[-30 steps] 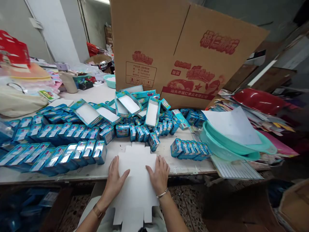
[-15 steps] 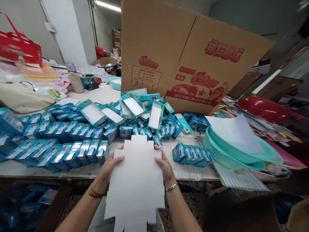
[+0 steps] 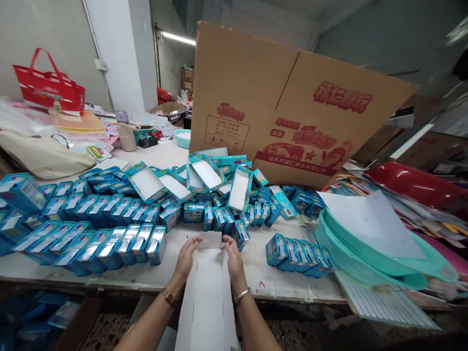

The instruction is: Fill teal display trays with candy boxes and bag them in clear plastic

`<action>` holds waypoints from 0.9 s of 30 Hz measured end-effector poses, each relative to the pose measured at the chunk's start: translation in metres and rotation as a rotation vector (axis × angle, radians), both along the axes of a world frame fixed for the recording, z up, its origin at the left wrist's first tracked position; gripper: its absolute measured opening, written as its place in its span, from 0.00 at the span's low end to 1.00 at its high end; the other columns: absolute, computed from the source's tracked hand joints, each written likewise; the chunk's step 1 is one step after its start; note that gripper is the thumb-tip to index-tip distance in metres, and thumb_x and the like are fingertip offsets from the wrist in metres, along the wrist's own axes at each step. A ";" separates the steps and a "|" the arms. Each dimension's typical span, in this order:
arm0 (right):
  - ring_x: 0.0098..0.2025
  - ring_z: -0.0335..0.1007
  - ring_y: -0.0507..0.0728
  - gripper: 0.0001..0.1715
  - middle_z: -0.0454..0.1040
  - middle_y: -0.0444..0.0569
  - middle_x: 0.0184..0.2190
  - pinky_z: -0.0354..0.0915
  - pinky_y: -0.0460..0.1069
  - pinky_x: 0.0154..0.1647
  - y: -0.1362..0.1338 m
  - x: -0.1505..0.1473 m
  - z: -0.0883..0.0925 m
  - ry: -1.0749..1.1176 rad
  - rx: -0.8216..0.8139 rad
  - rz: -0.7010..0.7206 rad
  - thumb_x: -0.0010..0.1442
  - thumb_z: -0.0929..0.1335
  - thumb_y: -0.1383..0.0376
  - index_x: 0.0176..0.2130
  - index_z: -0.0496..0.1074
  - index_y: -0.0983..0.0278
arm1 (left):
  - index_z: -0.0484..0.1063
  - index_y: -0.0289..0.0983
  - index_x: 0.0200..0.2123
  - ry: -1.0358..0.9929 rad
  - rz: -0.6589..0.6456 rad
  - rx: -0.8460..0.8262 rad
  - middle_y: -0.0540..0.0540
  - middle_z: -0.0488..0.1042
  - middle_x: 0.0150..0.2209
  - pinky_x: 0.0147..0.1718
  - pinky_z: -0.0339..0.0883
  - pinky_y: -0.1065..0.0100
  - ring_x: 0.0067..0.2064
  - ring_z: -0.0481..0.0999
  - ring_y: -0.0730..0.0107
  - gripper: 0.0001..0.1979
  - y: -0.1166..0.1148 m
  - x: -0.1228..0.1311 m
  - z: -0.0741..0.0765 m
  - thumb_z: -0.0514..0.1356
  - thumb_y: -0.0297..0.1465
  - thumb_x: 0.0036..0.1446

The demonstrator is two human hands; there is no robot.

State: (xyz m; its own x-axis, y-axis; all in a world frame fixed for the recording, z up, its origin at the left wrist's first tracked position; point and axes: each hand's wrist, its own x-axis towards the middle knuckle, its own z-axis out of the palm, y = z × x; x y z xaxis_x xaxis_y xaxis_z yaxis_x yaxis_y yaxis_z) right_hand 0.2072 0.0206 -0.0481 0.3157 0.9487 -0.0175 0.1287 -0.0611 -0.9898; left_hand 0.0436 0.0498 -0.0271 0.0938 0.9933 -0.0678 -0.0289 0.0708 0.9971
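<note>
At the left, I have rows of blue tins point(image 3: 112, 243) standing on the tabletop point(image 3: 256, 265), so I'd give them room with that elbow and wrist. My left hand point(image 3: 187, 256) has its fingers bent nearly closed, pinching the left corner of the far flap point(image 3: 211, 239). Between the hands lies the white card point(image 3: 208, 295), its far end just over the tabletop's near edge, its near end running out of view. The flap looks bent at its crease; I'd work both corners evenly, so the fold stays square and the card doesn't buckle or tear. My right hand point(image 3: 234, 258) mirrors the left, fingers curled onto the right corner. Further right, a short row of tins point(image 3: 276, 249) stands well apart.
</note>
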 end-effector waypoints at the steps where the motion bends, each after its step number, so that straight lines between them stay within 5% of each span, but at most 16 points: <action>1: 0.55 0.68 0.61 0.21 0.70 0.56 0.54 0.66 0.56 0.55 0.003 -0.005 -0.001 0.004 -0.001 -0.038 0.63 0.56 0.53 0.46 0.67 0.61 | 0.71 0.36 0.45 -0.044 0.036 -0.002 0.42 0.78 0.41 0.47 0.69 0.59 0.48 0.76 0.55 0.23 0.001 0.003 0.000 0.55 0.46 0.53; 5: 0.56 0.67 0.62 0.28 0.72 0.57 0.52 0.63 0.56 0.57 0.007 -0.023 -0.002 -0.002 0.015 -0.089 0.65 0.55 0.49 0.48 0.70 0.62 | 0.65 0.31 0.56 -0.169 0.122 -0.019 0.46 0.78 0.32 0.48 0.66 0.60 0.41 0.77 0.60 0.31 0.008 0.009 -0.001 0.56 0.45 0.55; 9: 0.50 0.69 0.62 0.31 0.74 0.56 0.44 0.64 0.56 0.55 0.010 -0.022 -0.003 -0.015 0.002 -0.098 0.64 0.54 0.45 0.41 0.73 0.63 | 0.69 0.30 0.52 -0.139 0.018 0.001 0.49 0.75 0.29 0.44 0.66 0.61 0.36 0.75 0.62 0.29 0.025 0.007 0.000 0.57 0.44 0.53; 15: 0.48 0.69 0.62 0.32 0.77 0.54 0.41 0.64 0.54 0.51 0.012 0.002 -0.005 0.000 -0.012 0.029 0.59 0.61 0.41 0.36 0.75 0.64 | 0.74 0.33 0.45 -0.131 -0.065 -0.061 0.43 0.80 0.35 0.48 0.65 0.58 0.41 0.77 0.58 0.24 0.036 0.009 -0.012 0.60 0.43 0.49; 20: 0.41 0.71 0.58 0.25 0.76 0.49 0.33 0.65 0.51 0.45 0.017 0.015 -0.002 -0.040 -0.051 0.192 0.61 0.60 0.48 0.32 0.73 0.64 | 0.74 0.33 0.46 -0.160 -0.095 -0.065 0.38 0.81 0.41 0.54 0.64 0.55 0.46 0.78 0.54 0.27 0.033 0.017 -0.024 0.59 0.48 0.52; 24: 0.38 0.71 0.56 0.10 0.76 0.46 0.32 0.65 0.50 0.43 0.030 0.030 0.013 -0.185 -0.075 0.419 0.53 0.69 0.60 0.33 0.75 0.65 | 0.71 0.31 0.51 -0.180 -0.129 -0.090 0.34 0.80 0.43 0.53 0.67 0.49 0.48 0.79 0.48 0.37 0.034 0.020 -0.029 0.55 0.56 0.53; 27: 0.36 0.72 0.54 0.15 0.77 0.45 0.33 0.66 0.48 0.40 0.042 0.028 0.024 -0.323 -0.080 0.577 0.53 0.70 0.67 0.43 0.76 0.65 | 0.70 0.32 0.53 -0.166 -0.117 -0.071 0.32 0.76 0.53 0.59 0.61 0.51 0.58 0.73 0.48 0.36 0.034 0.025 -0.032 0.57 0.57 0.54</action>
State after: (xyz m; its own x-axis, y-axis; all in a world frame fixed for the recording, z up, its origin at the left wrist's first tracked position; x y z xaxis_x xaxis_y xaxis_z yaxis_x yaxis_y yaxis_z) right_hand 0.2354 0.0630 -0.0242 -0.2413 0.9667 -0.0848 0.4525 0.0348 -0.8911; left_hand 0.0687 0.0833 -0.0588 0.2244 0.9682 -0.1109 -0.1796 0.1529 0.9718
